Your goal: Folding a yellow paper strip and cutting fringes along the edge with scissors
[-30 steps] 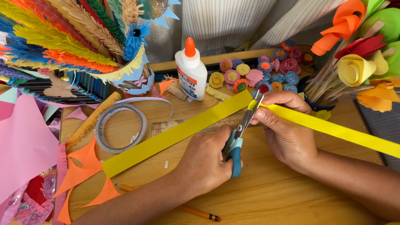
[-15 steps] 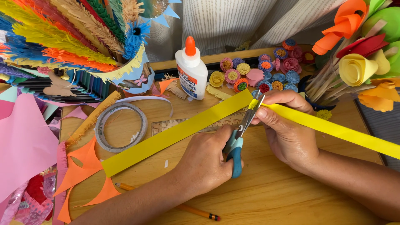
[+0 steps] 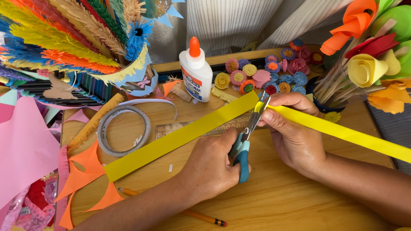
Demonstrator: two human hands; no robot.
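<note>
Two hands busy, left hand gripping scissors, right hand pinching yellow paper strip, glue bottle behind.

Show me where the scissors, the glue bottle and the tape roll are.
scissors (image 3: pixel 243 154), head view, on the teal handle.
glue bottle (image 3: pixel 198 77), head view, on its white body.
tape roll (image 3: pixel 105 128), head view, on the ring's left side.

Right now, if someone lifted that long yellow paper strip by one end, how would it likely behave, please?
The yellow paper strip would probably droop and twist: it looks thin, long and narrow. It seems very light, since the right hand holds its far length with a fingertip pinch. It likely tears or creases easily; the scissors in the left hand bite its edge.
</note>
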